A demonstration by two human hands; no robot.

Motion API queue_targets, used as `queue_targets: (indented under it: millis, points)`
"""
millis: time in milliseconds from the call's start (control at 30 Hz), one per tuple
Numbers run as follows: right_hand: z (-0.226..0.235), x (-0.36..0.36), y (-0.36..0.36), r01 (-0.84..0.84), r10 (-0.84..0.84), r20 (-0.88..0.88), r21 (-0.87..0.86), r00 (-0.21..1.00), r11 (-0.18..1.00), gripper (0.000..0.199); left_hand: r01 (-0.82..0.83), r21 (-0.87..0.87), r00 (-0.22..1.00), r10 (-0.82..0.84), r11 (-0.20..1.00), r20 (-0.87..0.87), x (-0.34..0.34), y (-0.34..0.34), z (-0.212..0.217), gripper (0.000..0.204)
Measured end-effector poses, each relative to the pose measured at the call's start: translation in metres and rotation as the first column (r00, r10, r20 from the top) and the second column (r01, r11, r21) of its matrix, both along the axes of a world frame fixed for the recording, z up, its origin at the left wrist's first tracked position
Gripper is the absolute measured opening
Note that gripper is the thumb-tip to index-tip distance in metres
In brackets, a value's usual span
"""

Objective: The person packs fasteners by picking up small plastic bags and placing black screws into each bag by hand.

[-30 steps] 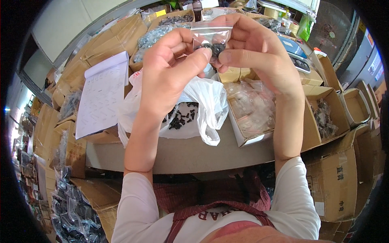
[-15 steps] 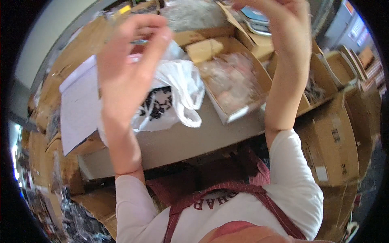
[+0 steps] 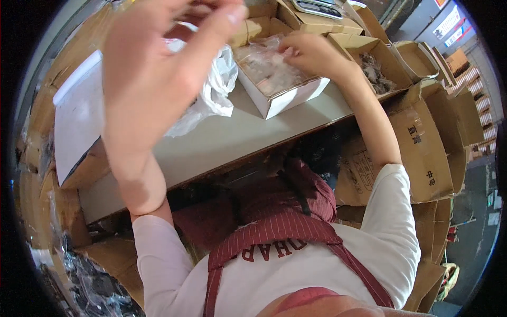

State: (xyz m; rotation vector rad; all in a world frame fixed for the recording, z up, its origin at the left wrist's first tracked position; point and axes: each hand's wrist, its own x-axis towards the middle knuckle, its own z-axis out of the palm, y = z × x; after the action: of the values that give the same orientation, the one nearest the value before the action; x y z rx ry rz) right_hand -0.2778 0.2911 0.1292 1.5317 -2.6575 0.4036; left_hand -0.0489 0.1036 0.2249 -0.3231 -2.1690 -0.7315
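Clear bags (image 3: 266, 66) of small parts fill the white open box (image 3: 280, 98) sitting near the front edge of the worktop (image 3: 222, 142), and the right hand (image 3: 309, 53) is down in that box, fingers curled onto the top bag; whether they actually pinch it or just rest on it, cannot tell from this angle. Left hand (image 3: 153, 79) is raised close to the camera, blurred, thumb and forefinger tips brought near each other at the top; if something tiny sits between them, it is out of view or too smeared to see. White plastic bag (image 3: 211, 95) slumps just beside the box, partly behind the left hand. Risks as I judge them: the slick bags could slide off the heap and over the box wall if the right hand drags one sideways; the box is close to the worktop edge, so a tug toward the body could tip it into the lap; the lifted left hand blocks much of the view, so the reach is half blind. Cardboard cartons (image 3: 417, 137) crowd the right side, one holding dark parts (image 3: 377, 74).
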Motion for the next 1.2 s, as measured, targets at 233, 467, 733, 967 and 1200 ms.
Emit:
queue_targets:
  millis: [233, 467, 733, 967, 1200]
  points:
    - [-0.043, -0.041, -0.062, -0.086, 0.072, 0.054, 0.327, 0.996, 0.941, 0.046, 0.086, 0.26, 0.975, -0.135, 0.962, 0.176, 0.035, -0.015, -0.064, 0.016]
    - [-0.015, -0.054, -0.028, -0.104, 0.07, 0.206, 0.16, 0.976, 0.982, 0.025, 0.0, 0.608, 0.911, -0.25, 0.794, 0.327, 0.076, -0.027, -0.114, 0.014]
    - [-0.003, -0.02, 0.014, 0.011, 0.01, 0.317, -0.066, 0.948, 0.998, 0.054, -0.109, 0.696, 0.931, -0.172, 0.71, 0.321, 0.064, -0.01, -0.153, 0.026]
    - [0.015, 0.104, 0.003, -0.503, 0.55, 0.567, -0.257, 0.613, 0.825, 0.024, 0.053, 0.463, 0.99, -0.106, 0.885, 0.089, 0.047, 0.017, -0.141, 0.051]
    - [-0.031, 0.146, -0.031, -0.537, 0.677, 0.516, -0.416, 0.525, 0.734, 0.031, -0.013, 0.659, 0.991, -0.076, 0.752, 0.106, 0.088, 0.013, -0.156, 0.014]
